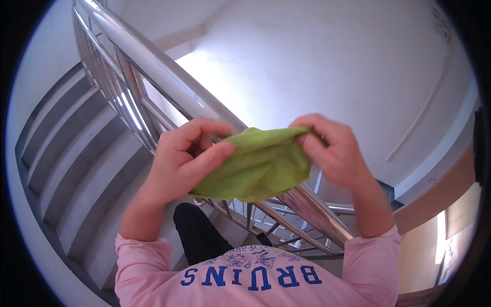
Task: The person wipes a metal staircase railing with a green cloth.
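Note:
A green cloth (264,165) hangs between my two hands, creased and partly folded, in front of a stainless steel handrail (176,76). My right hand (330,149) pinches its upper right corner between thumb and fingers. At the cloth's left edge is my left hand (188,157), thumb against the fabric and index finger curled above it. The cloth covers part of the handrail, so whether the two touch cannot be told. Below the cloth the rail comes into sight again and slopes down to the right.
Grey stair steps (92,153) climb on the left beside metal balusters (103,84). Beyond the rail stands a white wall (326,69) with a thin pipe (418,111). My black-trousered leg (197,230) is below, near lower railing bars (291,226).

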